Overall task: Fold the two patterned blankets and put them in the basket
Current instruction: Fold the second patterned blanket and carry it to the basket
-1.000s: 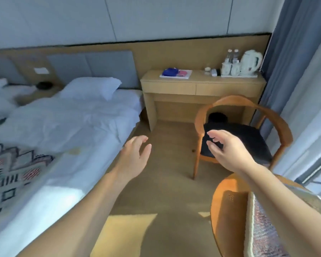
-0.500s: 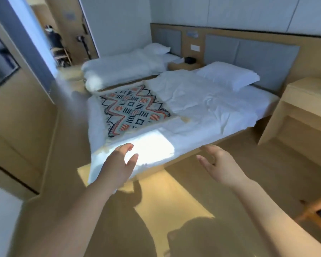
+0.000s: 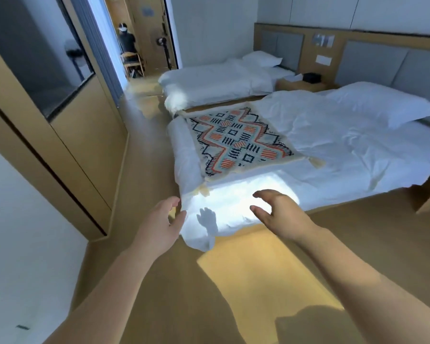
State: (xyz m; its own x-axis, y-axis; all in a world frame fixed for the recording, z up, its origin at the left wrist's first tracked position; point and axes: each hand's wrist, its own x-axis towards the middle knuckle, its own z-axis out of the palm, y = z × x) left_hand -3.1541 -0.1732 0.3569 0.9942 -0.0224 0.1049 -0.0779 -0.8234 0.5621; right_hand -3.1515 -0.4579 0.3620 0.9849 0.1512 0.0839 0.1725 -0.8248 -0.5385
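A patterned blanket with orange, black and pale blue shapes and cream tassels lies spread flat on the foot of the near bed. My left hand hovers open near the bed's left front corner, short of the blanket. My right hand is open over the sunlit front edge of the white duvet, below the blanket's near edge. Neither hand touches the blanket. The basket and a second blanket are out of view.
A second white bed stands behind, with a nightstand between the headboards. A wooden wall unit runs along the left. Through the doorway a person sits on a chair. Wooden floor lies before the bed.
The view swung left from the desk and chair to the beds. Both hands came closer to the near bed's foot, staying open and empty.
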